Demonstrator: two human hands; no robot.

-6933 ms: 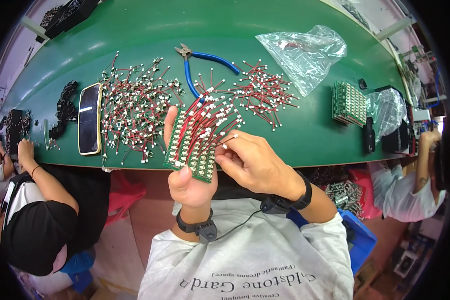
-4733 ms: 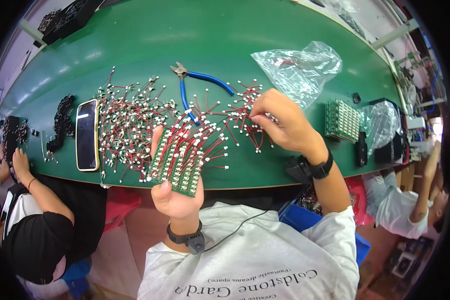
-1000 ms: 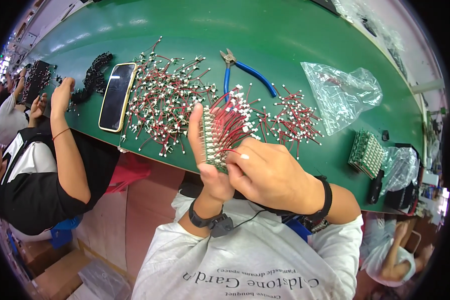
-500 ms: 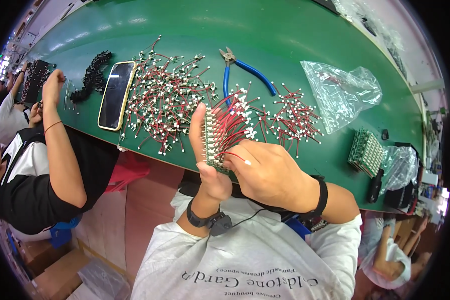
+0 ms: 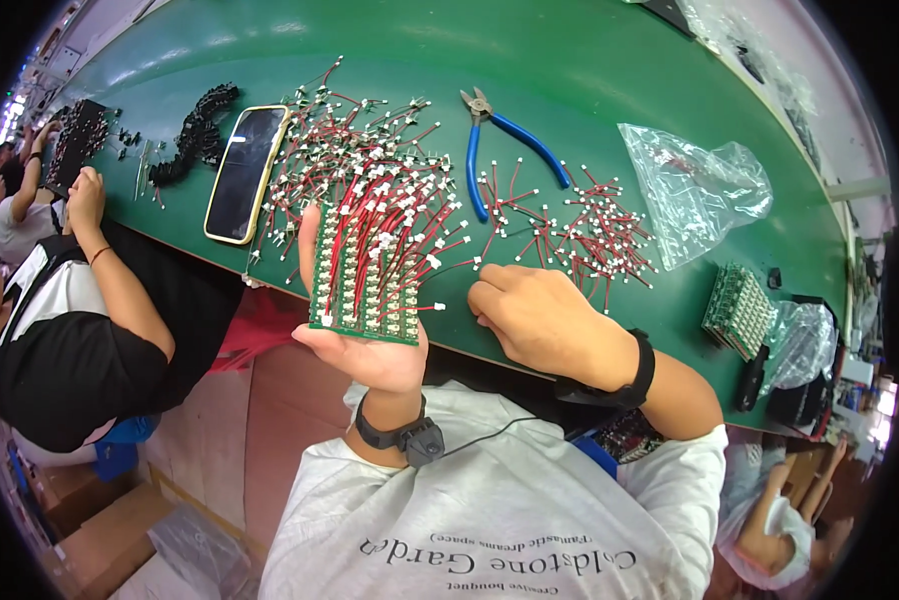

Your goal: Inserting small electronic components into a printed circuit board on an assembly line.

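My left hand (image 5: pixel 378 366) holds a green circuit board panel (image 5: pixel 367 300) from below and at its left edge, face up. Rows of small white connectors cover the board. Many red wires (image 5: pixel 375 215) with white plugs stand up from it and lean away from me. My right hand (image 5: pixel 555 320) is at the table's near edge, right of the board and apart from it. Its fingers are curled closed, and whatever they may hold is hidden. Just beyond it lies a small pile of red wire leads (image 5: pixel 610 235) with white plugs.
A larger heap of wire leads (image 5: pixel 310 150) lies behind the board, beside a phone (image 5: pixel 247 175). Blue-handled cutters (image 5: pixel 478 150) rest open on the green table (image 5: pixel 390 60). To the right are a clear plastic bag (image 5: pixel 700 195) and stacked boards (image 5: pixel 740 312). A co-worker's arm (image 5: pixel 120 270) is at left.
My left hand has moved left and turned the board from edge-on to face up. My right hand has drawn away from the board, off to its right.
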